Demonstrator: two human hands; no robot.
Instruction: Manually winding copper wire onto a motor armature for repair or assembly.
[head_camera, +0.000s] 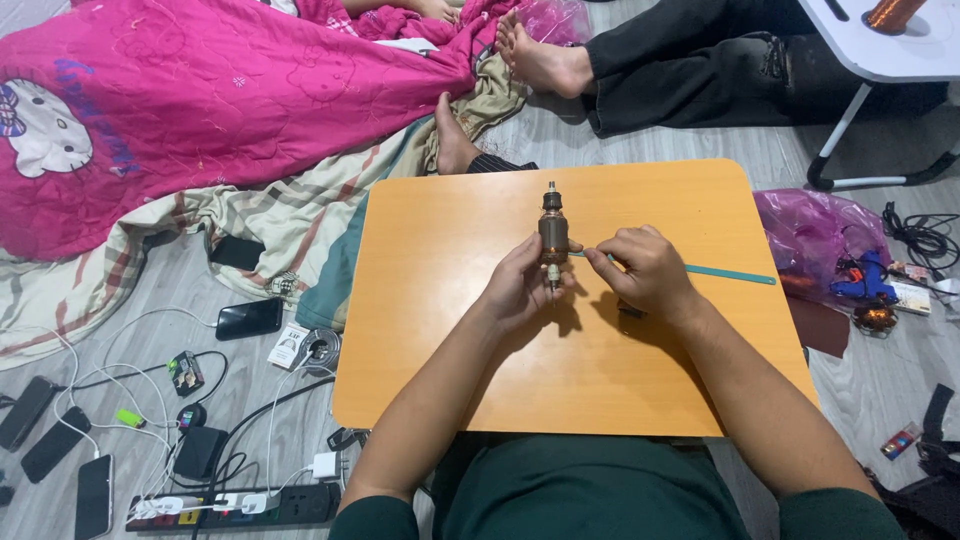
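Head view looks straight down on a small orange worktop that sits over the person's lap, low enough for both forearms to reach in from the near edge. The left hand wraps its fingers around the lower end of a motor armature, a copper-wound rotor on a steel shaft, and holds it upright just above the board, which leaves the windings and slots turned toward the other hand. The right hand pinches a long thin teal strip between thumb and forefinger; the strip lies level, its left tip meeting the side of the armature while its free end stretches out to the right across the worktop. Both hands are closed on what they hold, close together near the middle of the board. On the grey floor to the left, phones and chargers trail from a power strip, beside a pink blanket. To the right, a purple plastic bag and a blue glue gun lie within arm's reach. Another person's bare feet rest beyond the far edge.
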